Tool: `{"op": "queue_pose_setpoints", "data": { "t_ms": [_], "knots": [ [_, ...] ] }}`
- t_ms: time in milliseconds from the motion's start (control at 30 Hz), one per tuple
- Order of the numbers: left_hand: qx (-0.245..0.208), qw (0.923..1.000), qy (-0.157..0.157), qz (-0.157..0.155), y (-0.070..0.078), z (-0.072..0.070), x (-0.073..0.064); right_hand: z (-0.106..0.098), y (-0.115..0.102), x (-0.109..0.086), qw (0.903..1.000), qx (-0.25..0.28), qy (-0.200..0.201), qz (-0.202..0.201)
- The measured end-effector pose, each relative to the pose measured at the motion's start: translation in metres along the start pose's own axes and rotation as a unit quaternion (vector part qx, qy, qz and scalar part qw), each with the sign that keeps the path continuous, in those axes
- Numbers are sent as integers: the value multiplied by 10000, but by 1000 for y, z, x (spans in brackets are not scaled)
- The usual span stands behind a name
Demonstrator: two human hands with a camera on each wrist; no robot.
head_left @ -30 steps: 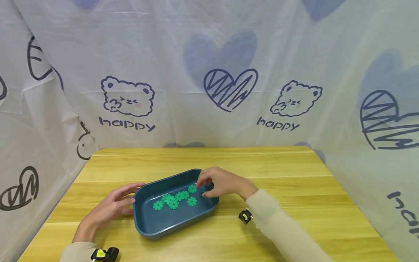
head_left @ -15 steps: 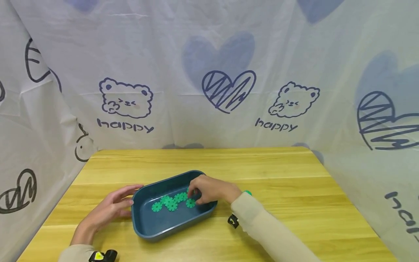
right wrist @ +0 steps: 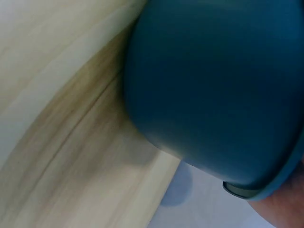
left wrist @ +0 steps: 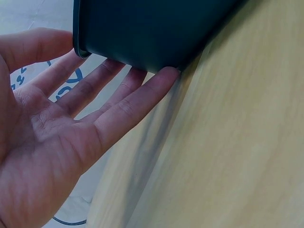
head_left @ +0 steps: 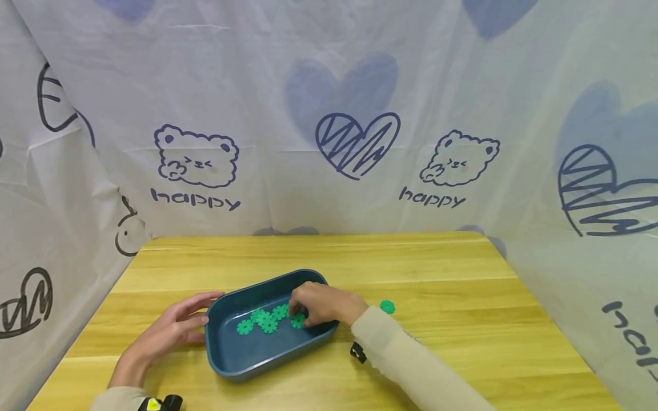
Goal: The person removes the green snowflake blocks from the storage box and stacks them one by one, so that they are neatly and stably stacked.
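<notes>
- Green discs (head_left: pixel 269 325): most lie in a loose, partly overlapping cluster on the tray floor; one more is half hidden by my right fingers.
- Dark blue tray (head_left: pixel 247 349): flat on the table, slightly angled.
- Right hand (head_left: pixel 321 302): has moved farther into the tray over the last second, fingers now bent down at the right-hand discs. Can't tell if I'm pinching one; the right wrist view shows only the tray's outer wall.
- Left hand (head_left: pixel 172 325): fingers fairly straight against the tray's left end, not wrapped round it; probably steadying.
- Lone disc (head_left: pixel 387 307): on the table right of the tray, now uncovered as my sleeve shifted. I'd judge the picking out barely started.
- Table (head_left: pixel 437 274): wood-grain, printed cloth (head_left: pixel 277 85) behind.
</notes>
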State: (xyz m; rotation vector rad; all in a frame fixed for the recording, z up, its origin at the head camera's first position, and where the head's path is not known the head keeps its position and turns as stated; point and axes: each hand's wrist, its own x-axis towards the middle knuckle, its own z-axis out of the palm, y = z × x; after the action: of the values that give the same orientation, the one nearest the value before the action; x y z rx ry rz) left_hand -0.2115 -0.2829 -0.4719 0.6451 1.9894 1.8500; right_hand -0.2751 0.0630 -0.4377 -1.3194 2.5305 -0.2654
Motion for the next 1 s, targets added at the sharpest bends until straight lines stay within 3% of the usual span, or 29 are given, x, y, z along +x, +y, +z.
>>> {"op": "queue_pose_setpoints", "data": {
  "t_ms": [233, 1000],
  "knots": [
    [-4, 10000, -5, 11, 0, 0, 0, 3, -1, 2, 9998, -194, -2, 79],
    [-23, 9999, 59, -115, 0, -1, 0, 4, -2, 3, 9999, -109, -77, -91]
  ]
}}
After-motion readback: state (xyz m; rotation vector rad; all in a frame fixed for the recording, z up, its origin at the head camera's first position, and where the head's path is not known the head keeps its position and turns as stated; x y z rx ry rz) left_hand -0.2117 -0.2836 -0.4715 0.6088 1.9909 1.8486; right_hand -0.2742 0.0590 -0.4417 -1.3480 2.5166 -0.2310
